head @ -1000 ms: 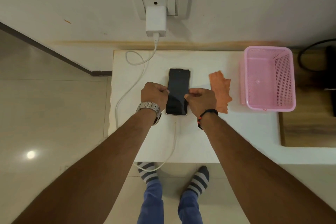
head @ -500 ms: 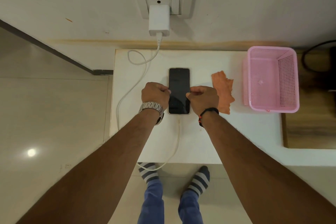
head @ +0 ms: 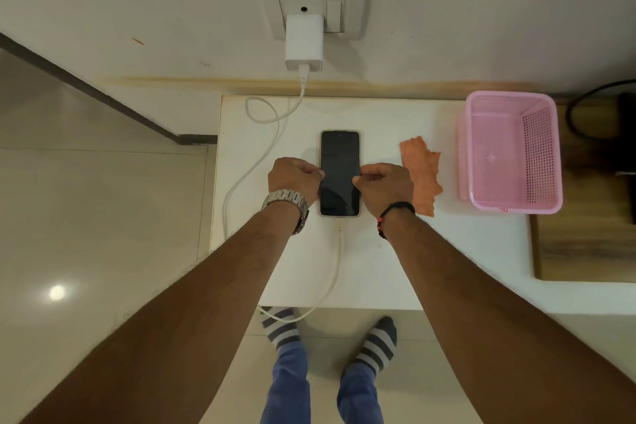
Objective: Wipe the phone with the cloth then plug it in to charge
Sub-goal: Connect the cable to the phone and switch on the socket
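Observation:
A dark-screened phone [head: 340,155] lies flat, face up, in the middle of the white table [head: 389,265]. A white cable [head: 335,268] enters its near end, loops off the table's front and left side, and runs to the white charger [head: 304,45] in the wall socket [head: 351,7]. My left hand [head: 292,179], fingers curled, pinches the phone's left edge. My right hand [head: 385,186] pinches the right edge the same way. The orange cloth [head: 421,169] lies crumpled on the table just right of my right hand, held by neither hand.
A pink mesh basket [head: 512,206] stands at the table's right end, with nothing in it. Right of it are a wooden surface [head: 585,244] and a black cable [head: 581,107]. The wall is right behind the table. My socked feet [head: 378,337] stand at the front edge.
Both hands stay at the phone's sides. The phone has shifted very slightly and now lies squarer to the table. The cloth and basket have not moved.

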Demonstrator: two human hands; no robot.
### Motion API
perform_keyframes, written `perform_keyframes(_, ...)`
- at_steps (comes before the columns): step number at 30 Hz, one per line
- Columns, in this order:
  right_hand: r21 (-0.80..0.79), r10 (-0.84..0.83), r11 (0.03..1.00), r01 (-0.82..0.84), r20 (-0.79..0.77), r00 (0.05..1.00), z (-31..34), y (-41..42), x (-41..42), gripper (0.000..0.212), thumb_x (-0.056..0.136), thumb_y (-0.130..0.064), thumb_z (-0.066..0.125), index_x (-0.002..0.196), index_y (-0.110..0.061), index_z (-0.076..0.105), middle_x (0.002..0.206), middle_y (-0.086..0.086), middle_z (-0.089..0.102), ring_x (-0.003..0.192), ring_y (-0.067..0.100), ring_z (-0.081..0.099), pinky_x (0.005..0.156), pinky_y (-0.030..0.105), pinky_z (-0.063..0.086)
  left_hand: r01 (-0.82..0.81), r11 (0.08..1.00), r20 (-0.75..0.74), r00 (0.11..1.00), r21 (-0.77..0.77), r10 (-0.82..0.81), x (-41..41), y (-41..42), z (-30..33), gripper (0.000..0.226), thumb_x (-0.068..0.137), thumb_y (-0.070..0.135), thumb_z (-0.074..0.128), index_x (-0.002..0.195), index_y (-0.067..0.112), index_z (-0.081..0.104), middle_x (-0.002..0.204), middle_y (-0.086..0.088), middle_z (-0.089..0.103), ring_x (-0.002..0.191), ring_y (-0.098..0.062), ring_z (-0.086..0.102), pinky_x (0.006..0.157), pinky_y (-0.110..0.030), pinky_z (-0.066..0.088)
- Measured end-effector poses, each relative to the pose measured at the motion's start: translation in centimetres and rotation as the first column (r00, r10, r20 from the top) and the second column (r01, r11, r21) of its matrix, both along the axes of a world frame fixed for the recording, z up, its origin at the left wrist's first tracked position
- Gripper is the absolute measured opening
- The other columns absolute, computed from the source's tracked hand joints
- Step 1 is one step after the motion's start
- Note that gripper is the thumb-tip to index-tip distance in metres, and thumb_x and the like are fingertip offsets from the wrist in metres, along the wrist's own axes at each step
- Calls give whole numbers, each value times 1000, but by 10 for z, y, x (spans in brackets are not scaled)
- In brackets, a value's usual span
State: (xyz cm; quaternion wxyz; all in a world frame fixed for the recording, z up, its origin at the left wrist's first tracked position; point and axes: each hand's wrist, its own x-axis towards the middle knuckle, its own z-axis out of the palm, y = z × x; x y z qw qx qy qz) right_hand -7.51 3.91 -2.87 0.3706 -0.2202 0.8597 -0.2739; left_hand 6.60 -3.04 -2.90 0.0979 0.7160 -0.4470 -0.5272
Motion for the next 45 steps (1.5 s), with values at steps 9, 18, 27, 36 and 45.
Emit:
perform_keyframes(9, 50, -178, 983, 178, 9, 984, 17, 56, 20, 8, 81, -31, 71, 79, -24, 71, 75, -6, 74, 74, 15, 71, 78, 36, 62, -23, 1000, 42, 999, 18, 22, 18, 29, -1, 18, 90, 26, 76, 77, 15, 74, 79, -10, 78, 78, -30, 77, 79, -46, 66)
perform_keyframes(18, 166, 9, 986, -8, -9, 1000, 5, 94, 79, 35, 79, -54, 76, 96, -24, 73, 88, -8, 73, 80, 11, 67, 76, 22, 53, -177, 967, -75, 978, 181, 193, 33, 61, -1, 14, 94, 16, 72, 83, 7, 74, 81, -16, 79, 76, -31, 80, 69, -38, 68)
perform_keyframes(27, 79, -46, 996, 44, 28, 999, 6, 91, 75, 21, 85, -40, 74, 91, -20, 78, 84, -5, 75, 75, 9, 67, 81, 23, 56, -166, 859, -327, 876, 484, 354, 28, 66, 3, 28, 93, 18, 76, 110, -3, 69, 95, -20, 78, 76, -28, 80, 57, -33, 63)
perform_keyframes(36, 51, -74, 996, 72, 23, 997, 5, 88, 76, 27, 91, -43, 68, 80, -20, 77, 71, -3, 72, 65, 10, 64, 69, 18, 53, -131, 883, -466, 810, 451, 358, 25, 80, -7, 16, 100, 15, 68, 104, 1, 71, 95, -16, 82, 85, -28, 81, 64, -32, 63)
perform_keyframes(45, 58, -82, 995, 82, -3, 997, 2, 86, 77, 27, 91, -44, 68, 86, -19, 78, 78, -4, 75, 71, 10, 67, 77, 24, 56, -136, 894, -432, 838, 426, 334, 20, 78, -3, 13, 100, 15, 67, 96, 3, 73, 90, -14, 82, 82, -27, 81, 66, -33, 64)
